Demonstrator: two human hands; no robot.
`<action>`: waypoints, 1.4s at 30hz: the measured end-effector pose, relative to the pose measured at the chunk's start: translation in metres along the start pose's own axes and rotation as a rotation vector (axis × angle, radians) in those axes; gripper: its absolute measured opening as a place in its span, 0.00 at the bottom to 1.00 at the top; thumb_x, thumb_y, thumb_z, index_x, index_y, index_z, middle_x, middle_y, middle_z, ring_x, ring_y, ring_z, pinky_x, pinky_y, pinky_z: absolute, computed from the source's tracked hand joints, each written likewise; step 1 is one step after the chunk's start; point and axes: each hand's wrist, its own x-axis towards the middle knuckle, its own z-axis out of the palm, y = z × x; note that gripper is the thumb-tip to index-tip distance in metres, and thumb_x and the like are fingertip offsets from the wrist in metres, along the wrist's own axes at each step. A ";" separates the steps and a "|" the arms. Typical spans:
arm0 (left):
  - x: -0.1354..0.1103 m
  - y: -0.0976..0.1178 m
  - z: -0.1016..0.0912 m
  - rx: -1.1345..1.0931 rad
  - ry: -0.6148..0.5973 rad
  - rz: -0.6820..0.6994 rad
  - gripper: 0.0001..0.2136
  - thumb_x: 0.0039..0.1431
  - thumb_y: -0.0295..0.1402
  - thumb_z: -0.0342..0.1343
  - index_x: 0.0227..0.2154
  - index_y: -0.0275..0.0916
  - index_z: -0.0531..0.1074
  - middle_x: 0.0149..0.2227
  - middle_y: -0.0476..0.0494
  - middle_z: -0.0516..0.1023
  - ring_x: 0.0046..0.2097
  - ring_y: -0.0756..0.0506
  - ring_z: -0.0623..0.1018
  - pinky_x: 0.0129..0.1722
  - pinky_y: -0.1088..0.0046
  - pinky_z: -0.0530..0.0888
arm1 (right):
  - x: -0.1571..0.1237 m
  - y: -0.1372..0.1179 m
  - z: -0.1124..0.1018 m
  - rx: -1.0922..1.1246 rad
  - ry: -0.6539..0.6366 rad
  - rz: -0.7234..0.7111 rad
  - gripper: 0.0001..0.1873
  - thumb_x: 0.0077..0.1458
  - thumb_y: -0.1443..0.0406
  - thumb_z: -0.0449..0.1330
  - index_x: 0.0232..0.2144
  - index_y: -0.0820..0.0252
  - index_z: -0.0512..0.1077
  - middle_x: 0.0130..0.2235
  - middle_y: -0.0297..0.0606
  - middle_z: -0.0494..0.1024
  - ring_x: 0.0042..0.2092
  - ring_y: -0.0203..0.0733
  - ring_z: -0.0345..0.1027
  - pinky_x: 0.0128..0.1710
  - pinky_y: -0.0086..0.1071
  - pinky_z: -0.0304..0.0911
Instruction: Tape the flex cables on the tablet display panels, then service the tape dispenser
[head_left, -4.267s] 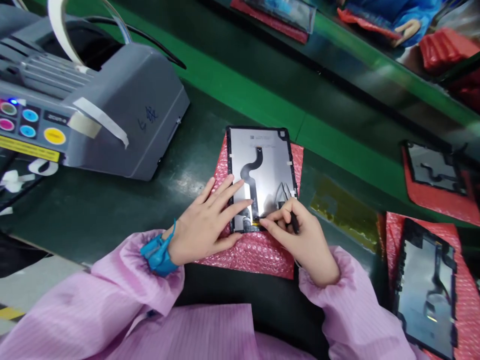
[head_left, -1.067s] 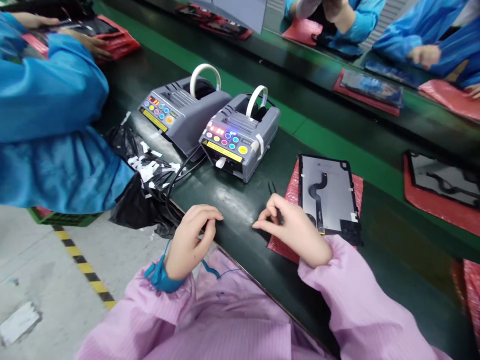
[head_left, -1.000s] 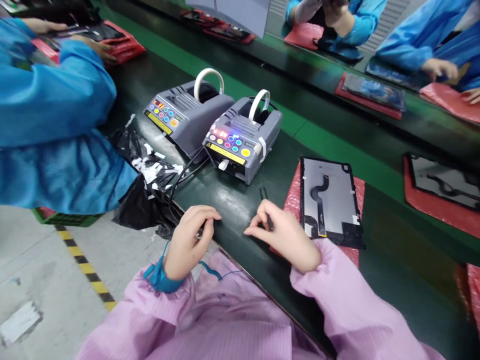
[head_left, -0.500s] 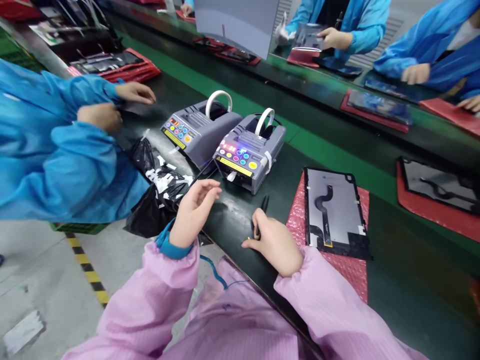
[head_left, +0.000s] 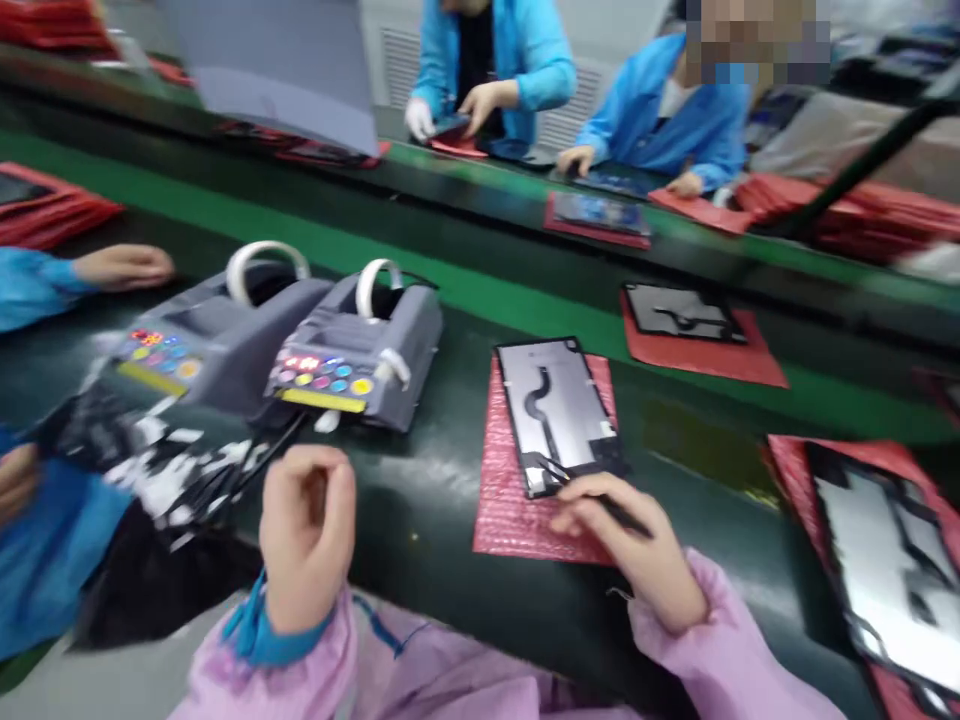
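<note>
My right hand holds black tweezers, whose tips reach over the lower left part of a display panel. This grey-backed panel has a black border and a curved black flex cable. It rests on a red bubble-wrap sheet. To the left, my left hand is raised above the table edge with its fingers curled to the thumb. Whether something small sits in that pinch cannot be made out. A blue wrist strap circles my left wrist.
Two tape dispensers stand left of the panel. White scraps and black bags lie at the lower left, by a co-worker's hand. More panels on red sheets lie to the right. Co-workers sit opposite.
My view has swung right. My right hand has brought the tweezers from the bare table to the panel. My left hand's loosely open fingers have curled closed.
</note>
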 end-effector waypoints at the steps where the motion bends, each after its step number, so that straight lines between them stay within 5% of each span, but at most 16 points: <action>1: 0.002 0.007 0.009 -0.020 -0.129 0.112 0.03 0.68 0.30 0.53 0.41 0.41 0.70 0.37 0.48 0.73 0.37 0.49 0.75 0.38 0.74 0.74 | -0.002 0.001 -0.019 -0.027 0.123 0.001 0.12 0.68 0.57 0.57 0.35 0.56 0.74 0.21 0.30 0.76 0.23 0.34 0.70 0.26 0.26 0.66; 3: 0.010 0.020 0.033 -0.040 -0.432 0.297 0.07 0.68 0.27 0.51 0.45 0.42 0.72 0.41 0.45 0.76 0.43 0.48 0.77 0.45 0.73 0.75 | 0.004 0.001 -0.054 -0.148 0.365 -0.044 0.19 0.71 0.56 0.52 0.29 0.57 0.72 0.18 0.28 0.71 0.19 0.33 0.64 0.22 0.26 0.61; 5: 0.019 0.030 0.063 -0.014 -0.669 0.404 0.12 0.69 0.29 0.49 0.52 0.41 0.72 0.50 0.40 0.77 0.52 0.44 0.78 0.54 0.68 0.75 | 0.025 0.001 -0.083 -0.408 0.481 -0.084 0.21 0.73 0.56 0.47 0.31 0.57 0.71 0.27 0.35 0.78 0.25 0.35 0.70 0.27 0.29 0.66; 8: 0.024 0.029 0.111 0.116 -0.848 0.515 0.19 0.71 0.36 0.47 0.61 0.40 0.68 0.65 0.33 0.68 0.67 0.34 0.67 0.63 0.52 0.70 | 0.077 -0.002 -0.113 -0.846 0.382 -0.030 0.17 0.72 0.58 0.49 0.43 0.61 0.74 0.42 0.43 0.80 0.40 0.40 0.75 0.39 0.35 0.73; 11: 0.018 0.010 0.142 0.280 -0.851 0.637 0.23 0.70 0.41 0.49 0.64 0.43 0.68 0.71 0.34 0.60 0.72 0.25 0.57 0.63 0.40 0.66 | 0.125 -0.006 -0.133 -0.934 0.396 -0.012 0.18 0.67 0.58 0.60 0.54 0.62 0.71 0.52 0.44 0.76 0.49 0.44 0.74 0.48 0.43 0.73; 14: 0.014 -0.009 0.152 0.358 -0.792 0.762 0.25 0.70 0.40 0.49 0.67 0.45 0.64 0.71 0.39 0.61 0.73 0.27 0.54 0.64 0.42 0.66 | 0.154 -0.007 -0.152 -1.004 0.422 0.002 0.21 0.66 0.58 0.61 0.57 0.62 0.69 0.56 0.45 0.73 0.52 0.45 0.73 0.51 0.46 0.72; 25: 0.027 -0.013 0.158 0.332 -0.748 0.909 0.32 0.68 0.38 0.47 0.73 0.47 0.48 0.73 0.41 0.56 0.75 0.31 0.48 0.68 0.45 0.56 | 0.189 -0.028 -0.216 -1.181 0.515 0.093 0.20 0.66 0.58 0.61 0.55 0.63 0.70 0.54 0.44 0.75 0.49 0.43 0.74 0.49 0.43 0.73; 29: 0.027 -0.014 0.162 0.289 -0.747 0.939 0.31 0.68 0.37 0.47 0.73 0.47 0.50 0.74 0.40 0.52 0.75 0.28 0.42 0.70 0.43 0.47 | 0.143 -0.059 -0.252 -1.251 0.604 0.152 0.14 0.66 0.70 0.54 0.53 0.63 0.68 0.44 0.43 0.79 0.43 0.44 0.76 0.45 0.38 0.70; 31: 0.025 -0.015 0.162 0.269 -0.749 0.935 0.30 0.68 0.38 0.47 0.72 0.46 0.53 0.74 0.39 0.53 0.75 0.28 0.41 0.71 0.43 0.45 | 0.095 -0.078 -0.265 -1.294 0.693 0.170 0.17 0.62 0.75 0.50 0.52 0.63 0.65 0.41 0.44 0.80 0.41 0.47 0.77 0.41 0.38 0.68; 35: 0.022 -0.019 0.164 0.274 -0.770 0.894 0.28 0.69 0.42 0.45 0.70 0.44 0.60 0.73 0.40 0.57 0.75 0.28 0.43 0.71 0.43 0.45 | -0.020 -0.115 -0.268 -1.478 1.077 0.031 0.15 0.55 0.72 0.53 0.44 0.54 0.63 0.43 0.43 0.81 0.38 0.48 0.77 0.35 0.37 0.64; 38: 0.022 -0.022 0.165 0.282 -0.779 0.862 0.28 0.70 0.44 0.43 0.70 0.45 0.59 0.72 0.40 0.58 0.75 0.28 0.45 0.70 0.39 0.48 | -0.084 -0.129 -0.263 -1.537 1.247 0.213 0.12 0.59 0.64 0.58 0.44 0.50 0.61 0.39 0.44 0.81 0.37 0.53 0.76 0.32 0.39 0.61; 42: 0.023 -0.030 0.169 0.241 -0.793 0.862 0.31 0.70 0.40 0.45 0.73 0.48 0.48 0.72 0.38 0.58 0.74 0.26 0.47 0.68 0.33 0.53 | -0.118 -0.129 -0.268 -1.508 1.392 0.488 0.12 0.61 0.60 0.60 0.46 0.52 0.63 0.33 0.46 0.77 0.36 0.54 0.75 0.33 0.41 0.60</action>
